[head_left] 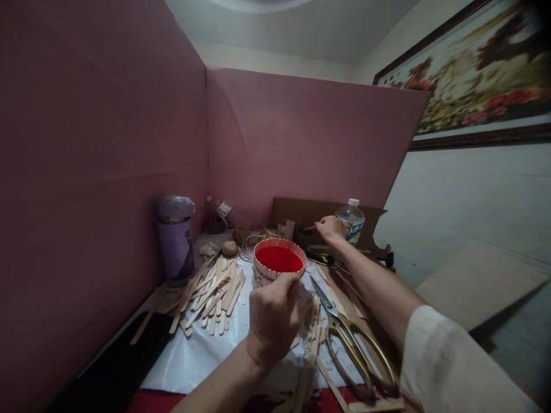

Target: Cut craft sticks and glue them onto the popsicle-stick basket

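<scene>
A round container (pixel 260 268) with a red inside and craft sticks set side by side around its wall stands upright in the middle. My left hand (pixel 275 312) is closed in front of it, knuckles up, fingertips close to its near rim; whatever they pinch is hidden. Farther back, my right hand (pixel 331 228) is closed beside the plastic bottle (pixel 350 215), and a thin pale stick (pixel 309 228) seems to poke out of its fingertips. Large gold-handled scissors (pixel 344 332) lie below my right forearm. Many loose craft sticks (pixel 217 295) are heaped left of the container.
A purple tumbler (pixel 175 241) stands at the left by the pink partition (pixel 301 137). Twine balls (pixel 230 248) sit behind the sticks. A utility knife (pixel 319 257) lies right of the container. Brown cardboard (pixel 297 207) lines the back. More sticks (pixel 316 338) lie near the front.
</scene>
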A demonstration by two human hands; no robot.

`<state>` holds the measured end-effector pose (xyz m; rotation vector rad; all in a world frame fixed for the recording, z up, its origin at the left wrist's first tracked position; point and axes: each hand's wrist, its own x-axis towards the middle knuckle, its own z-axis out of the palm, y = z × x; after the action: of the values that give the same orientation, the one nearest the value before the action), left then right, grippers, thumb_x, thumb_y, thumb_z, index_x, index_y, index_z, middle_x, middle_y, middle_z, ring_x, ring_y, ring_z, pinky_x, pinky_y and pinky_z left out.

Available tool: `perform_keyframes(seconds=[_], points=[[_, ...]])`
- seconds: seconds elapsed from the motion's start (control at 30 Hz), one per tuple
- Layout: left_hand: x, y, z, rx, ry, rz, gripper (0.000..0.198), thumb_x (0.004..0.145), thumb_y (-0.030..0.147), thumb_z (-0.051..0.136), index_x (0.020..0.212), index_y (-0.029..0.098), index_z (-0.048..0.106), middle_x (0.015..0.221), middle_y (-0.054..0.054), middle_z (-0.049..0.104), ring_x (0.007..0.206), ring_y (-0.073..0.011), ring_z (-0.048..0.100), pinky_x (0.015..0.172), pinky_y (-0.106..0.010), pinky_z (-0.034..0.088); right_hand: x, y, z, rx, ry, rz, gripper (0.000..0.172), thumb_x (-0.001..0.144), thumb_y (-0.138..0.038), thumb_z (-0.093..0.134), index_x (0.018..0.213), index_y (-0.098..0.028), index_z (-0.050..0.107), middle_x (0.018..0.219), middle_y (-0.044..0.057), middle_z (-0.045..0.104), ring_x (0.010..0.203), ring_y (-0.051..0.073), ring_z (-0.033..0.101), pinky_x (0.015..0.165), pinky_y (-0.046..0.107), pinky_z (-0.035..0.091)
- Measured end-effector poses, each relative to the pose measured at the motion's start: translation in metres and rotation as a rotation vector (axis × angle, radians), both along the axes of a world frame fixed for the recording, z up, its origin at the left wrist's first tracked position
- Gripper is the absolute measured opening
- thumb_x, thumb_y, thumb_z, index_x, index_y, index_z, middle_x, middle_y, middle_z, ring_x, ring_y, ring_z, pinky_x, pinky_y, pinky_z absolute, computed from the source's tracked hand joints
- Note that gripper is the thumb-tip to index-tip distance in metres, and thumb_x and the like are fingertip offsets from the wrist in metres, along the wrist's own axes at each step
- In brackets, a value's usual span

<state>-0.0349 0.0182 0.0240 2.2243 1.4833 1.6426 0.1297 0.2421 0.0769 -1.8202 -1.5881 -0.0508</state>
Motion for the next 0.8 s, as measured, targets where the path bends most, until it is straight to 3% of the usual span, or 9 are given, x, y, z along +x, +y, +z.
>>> perform_keyframes(seconds=[0.1, 0.2, 0.27, 0.37, 0.4, 0.47, 0.57, 0.67, 0.8], points=[[0.002, 0.0, -0.001, -0.055, -0.045, -0.032, 0.02, 0.084, 0.022, 0.043, 0.083, 0.019, 0.063, 0.072, -0.005, 0.066, 0.061, -0.0151, 0.059, 0.058, -0.026, 0.037, 0.016, -0.035, 0.01, 0.074, 0.108, 0.02, 0.025, 0.07, -0.039, 0.058, 0.069, -0.018, 0.071, 0.074, 0.01, 0.069, 0.075, 0.024, 0.062, 0.059, 0.027, 0.039], [0.008, 0.002, -0.005, -0.183, -0.164, -0.147, 0.021, 0.083, 0.028, 0.046, 0.078, 0.018, 0.064, 0.065, -0.004, 0.064, 0.058, -0.0143, 0.057, 0.055, -0.024, 0.038, 0.03, -0.086, 0.007, 0.13, 0.262, 0.065, 0.03, 0.069, -0.043, 0.057, 0.059, -0.016, 0.065, 0.056, 0.004, 0.061, 0.057, 0.018, 0.055, 0.05, 0.025, 0.034], [0.013, 0.005, -0.007, -0.329, -0.314, -0.265, 0.022, 0.081, 0.03, 0.049, 0.071, 0.016, 0.063, 0.056, -0.002, 0.06, 0.049, -0.0121, 0.053, 0.049, -0.023, 0.037, 0.037, -0.125, -0.004, 0.145, 0.382, 0.118, 0.038, 0.071, -0.048, 0.054, 0.052, -0.016, 0.058, 0.045, 0.0, 0.05, 0.045, 0.013, 0.046, 0.044, 0.023, 0.031], [0.022, 0.004, -0.009, -0.572, -0.522, -0.428, 0.024, 0.077, 0.035, 0.052, 0.07, 0.014, 0.062, 0.049, 0.001, 0.056, 0.034, -0.0085, 0.042, 0.036, -0.021, 0.03, 0.038, -0.185, -0.027, 0.105, 0.569, 0.204, 0.042, 0.071, -0.056, 0.051, 0.058, -0.017, 0.054, 0.039, -0.006, 0.037, 0.034, 0.008, 0.03, 0.036, 0.021, 0.023], [0.025, 0.003, -0.009, -0.632, -0.56, -0.485, 0.027, 0.076, 0.038, 0.053, 0.071, 0.013, 0.062, 0.049, 0.001, 0.056, 0.032, -0.0076, 0.04, 0.033, -0.02, 0.027, 0.036, -0.203, -0.035, 0.053, 0.786, 0.275, 0.039, 0.067, -0.055, 0.058, 0.061, -0.017, 0.054, 0.039, -0.008, 0.034, 0.033, 0.006, 0.026, 0.035, 0.02, 0.019], [0.032, -0.004, -0.009, -0.715, -0.577, -0.6, 0.033, 0.075, 0.044, 0.054, 0.07, 0.012, 0.062, 0.051, -0.001, 0.058, 0.03, -0.0064, 0.04, 0.031, -0.019, 0.025, 0.027, -0.233, -0.05, -0.039, 1.084, 0.35, 0.038, 0.062, -0.052, 0.066, 0.064, -0.016, 0.054, 0.038, -0.011, 0.029, 0.033, 0.004, 0.02, 0.034, 0.018, 0.012], [0.042, -0.015, -0.009, -0.759, -0.618, -0.69, 0.041, 0.076, 0.05, 0.051, 0.065, 0.011, 0.059, 0.057, -0.004, 0.061, 0.031, -0.0054, 0.042, 0.03, -0.018, 0.021, 0.011, -0.261, -0.069, -0.126, 1.301, 0.422, 0.035, 0.063, -0.049, 0.068, 0.066, -0.018, 0.052, 0.038, -0.012, 0.027, 0.033, 0.003, 0.017, 0.035, 0.017, 0.013], [0.049, -0.023, -0.01, -0.749, -0.765, -0.667, 0.04, 0.074, 0.051, 0.055, 0.063, 0.012, 0.058, 0.055, -0.001, 0.058, 0.032, -0.0041, 0.04, 0.031, -0.017, 0.018, 0.001, -0.273, -0.082, -0.16, 1.251, 0.464, 0.036, 0.068, -0.052, 0.064, 0.064, -0.018, 0.052, 0.039, -0.01, 0.03, 0.034, 0.004, 0.02, 0.036, 0.018, 0.016], [0.049, -0.026, -0.004, -0.731, -0.838, -0.618, 0.035, 0.067, 0.046, 0.063, 0.059, 0.013, 0.054, 0.044, 0.005, 0.047, 0.031, -0.0035, 0.035, 0.032, -0.017, 0.02, 0.016, -0.271, -0.083, -0.17, 0.869, 0.513, 0.042, 0.079, -0.056, 0.047, 0.066, -0.018, 0.057, 0.045, -0.004, 0.044, 0.04, 0.01, 0.037, 0.042, 0.022, 0.029]])
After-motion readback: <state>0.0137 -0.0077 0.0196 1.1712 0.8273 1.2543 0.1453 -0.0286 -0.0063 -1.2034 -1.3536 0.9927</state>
